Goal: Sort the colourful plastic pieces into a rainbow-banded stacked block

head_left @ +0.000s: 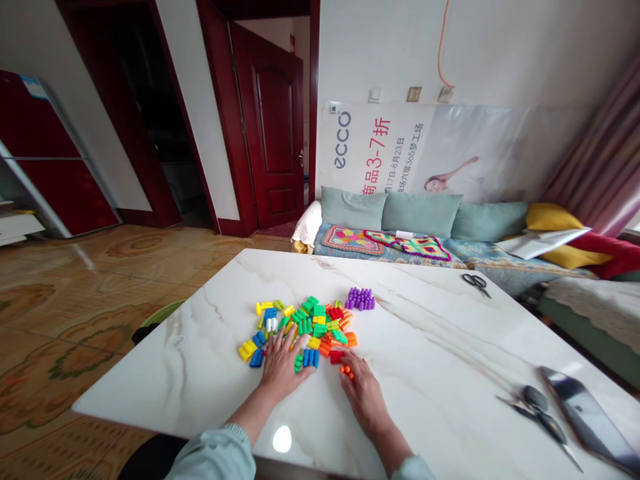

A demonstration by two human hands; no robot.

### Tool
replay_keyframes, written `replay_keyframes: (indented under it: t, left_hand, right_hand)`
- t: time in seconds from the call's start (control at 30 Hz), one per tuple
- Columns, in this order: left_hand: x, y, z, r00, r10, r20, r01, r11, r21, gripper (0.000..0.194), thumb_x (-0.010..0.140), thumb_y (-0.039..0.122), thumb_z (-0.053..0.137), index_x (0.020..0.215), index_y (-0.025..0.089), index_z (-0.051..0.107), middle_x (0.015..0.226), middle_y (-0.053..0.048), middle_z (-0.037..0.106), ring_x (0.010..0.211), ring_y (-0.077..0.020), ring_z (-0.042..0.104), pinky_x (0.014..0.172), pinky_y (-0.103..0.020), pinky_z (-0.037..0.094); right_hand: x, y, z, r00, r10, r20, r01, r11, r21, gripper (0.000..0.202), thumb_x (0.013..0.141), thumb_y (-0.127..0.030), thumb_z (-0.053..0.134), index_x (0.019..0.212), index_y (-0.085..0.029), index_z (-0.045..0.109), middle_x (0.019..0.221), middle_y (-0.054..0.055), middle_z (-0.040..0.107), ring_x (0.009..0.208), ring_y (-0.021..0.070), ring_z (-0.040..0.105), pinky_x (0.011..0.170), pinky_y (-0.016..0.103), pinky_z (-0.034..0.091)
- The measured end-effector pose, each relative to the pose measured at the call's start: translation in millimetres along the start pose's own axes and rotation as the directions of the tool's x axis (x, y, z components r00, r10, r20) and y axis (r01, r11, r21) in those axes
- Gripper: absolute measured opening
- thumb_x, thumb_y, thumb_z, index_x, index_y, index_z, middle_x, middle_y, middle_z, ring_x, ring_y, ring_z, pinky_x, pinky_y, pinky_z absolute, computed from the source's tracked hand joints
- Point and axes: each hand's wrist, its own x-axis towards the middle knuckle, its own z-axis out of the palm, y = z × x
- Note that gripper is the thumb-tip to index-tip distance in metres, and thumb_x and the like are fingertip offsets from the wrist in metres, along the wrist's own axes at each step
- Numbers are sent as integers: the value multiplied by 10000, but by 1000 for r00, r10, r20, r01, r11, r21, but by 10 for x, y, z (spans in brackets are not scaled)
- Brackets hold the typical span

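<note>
Small plastic building pieces in many colours lie in a loose pile on the white marble-patterned table (425,347). My left hand (283,360) rests on the near left part of the pile, its fingers spread. Close by its thumb are blue pieces (311,358) and a green piece (299,363). At the pile's near right edge, my right hand (366,395) is curled around an orange piece (347,371), which shows between thumb and fingers. A red piece (337,357) lies just beyond it. Purple pieces (360,299) stand grouped together at the far right of the pile.
Black-handled scissors (477,284) lie near the table's far right edge. Another pair of dark-handled scissors (543,417) and a phone (593,417) are at the near right. Behind the table stands a sofa with green cushions (423,212). A red door (273,127) stands ajar.
</note>
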Motion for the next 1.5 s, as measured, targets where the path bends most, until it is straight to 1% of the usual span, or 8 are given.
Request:
replay_keyframes:
  t: [0.3, 0.43, 0.67, 0.8, 0.93, 1.1, 1.27, 1.5]
  left_hand:
    - [-122, 241, 104, 944, -292, -154, 301, 953, 41, 568, 855, 329, 543, 1410, 257, 443, 1566, -87, 207, 1443, -363, 87, 1137, -601, 93]
    - [-124, 341, 108, 934, -322, -152, 333, 941, 54, 582, 838, 319, 556, 1406, 247, 450, 1564, -86, 209, 1447, -358, 59, 1144, -597, 66]
    - [-149, 328, 21, 988, -38, -150, 33, 999, -30, 612, 889, 251, 459, 1479, 204, 303, 1575, -103, 167, 1448, -322, 113, 1146, -545, 182]
    - [-185, 292, 6, 981, 135, -137, -145, 987, -63, 657, 910, 351, 462, 1505, 210, 223, 1571, -104, 185, 1435, -316, 179, 1152, -538, 171]
    - [-163, 272, 51, 981, 166, -100, -171, 984, -48, 711, 890, 526, 488, 1500, 249, 249, 1554, -94, 247, 1414, -325, 233, 1137, -532, 197]
    - [-135, 267, 101, 986, 139, -91, -143, 989, -31, 691, 883, 546, 495, 1477, 248, 309, 1534, -81, 305, 1395, -307, 280, 1133, -501, 208]
    - [-146, 259, 140, 989, 128, -76, -129, 992, -7, 683, 875, 553, 501, 1462, 245, 333, 1532, -87, 309, 1387, -290, 301, 1125, -496, 206]
    - [-143, 238, 155, 984, 132, -119, -134, 991, -11, 762, 867, 626, 471, 1479, 208, 295, 1530, -101, 310, 1388, -284, 300, 1140, -474, 177]
  right_hand:
    - [33, -18, 28, 993, -90, 82, 86, 995, 47, 384, 939, -354, 446, 1300, -261, 540, 1409, 67, 502, 1352, 237, 392, 1144, 456, 307]
    - [144, -132, 172, 999, -34, -29, 38, 991, 125, 313, 939, -321, 437, 1202, -225, 578, 1290, 96, 576, 1256, 232, 480, 1084, 422, 388]
    - [372, -317, 681, 958, 156, -241, -81, 952, 294, 231, 909, -261, 451, 1093, -200, 576, 1082, 104, 625, 1032, 226, 590, 938, 394, 483]
    - [309, -321, 649, 962, 84, -260, -11, 962, 272, 374, 799, -139, 502, 1164, -193, 558, 1139, 107, 612, 1065, 236, 574, 941, 414, 481]
    - [246, -174, 273, 965, -13, -264, 67, 978, 196, 488, 704, -61, 470, 1155, -216, 577, 1177, 77, 612, 1134, 231, 538, 998, 411, 442]
    - [514, 285, -69, 937, 96, -335, -78, 995, 66, 340, 784, -157, 450, 1072, -188, 626, 1101, 98, 650, 1054, 246, 565, 932, 426, 477]
    - [940, 590, 27, 963, 163, -216, -170, 985, -18, 463, 865, -372, 462, 1248, -134, 566, 1270, 141, 597, 1234, 293, 489, 1049, 466, 382]
    - [1200, 420, 311, 972, 233, -45, -231, 972, 45, 513, 890, -458, 449, 1329, -200, 509, 1397, 110, 509, 1311, 285, 443, 1086, 472, 334]
